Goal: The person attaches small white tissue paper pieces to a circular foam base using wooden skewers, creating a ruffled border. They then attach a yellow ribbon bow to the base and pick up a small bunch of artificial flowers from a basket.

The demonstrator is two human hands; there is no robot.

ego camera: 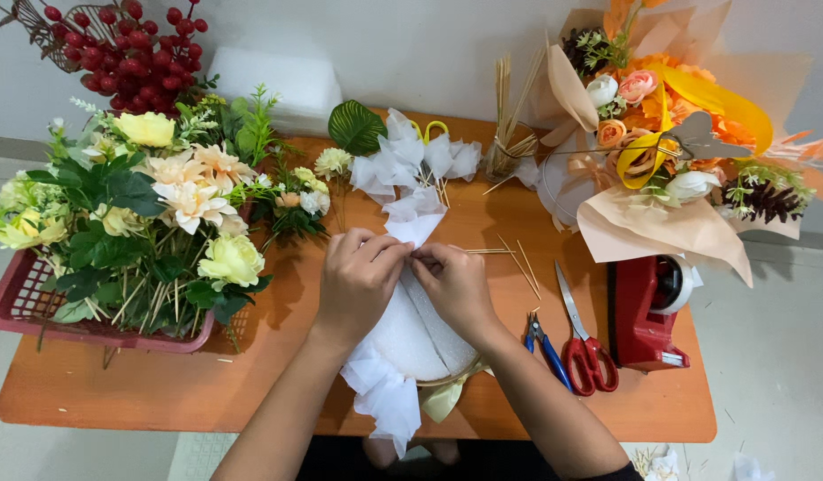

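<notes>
White tissue pinched by left hand, right hand

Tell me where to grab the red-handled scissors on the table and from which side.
Take the red-handled scissors by the red loops, which lie at the near end, toward the table's front edge. The blades point away and to the left. Come from the front edge on the right; the blue pliers crowd the left side and the red tape dispenser the right.

We see bright, even light from overhead; soft shadows fall on the worktop under the basket. Focus stays sharp, without glare; edges bend slightly.
</notes>
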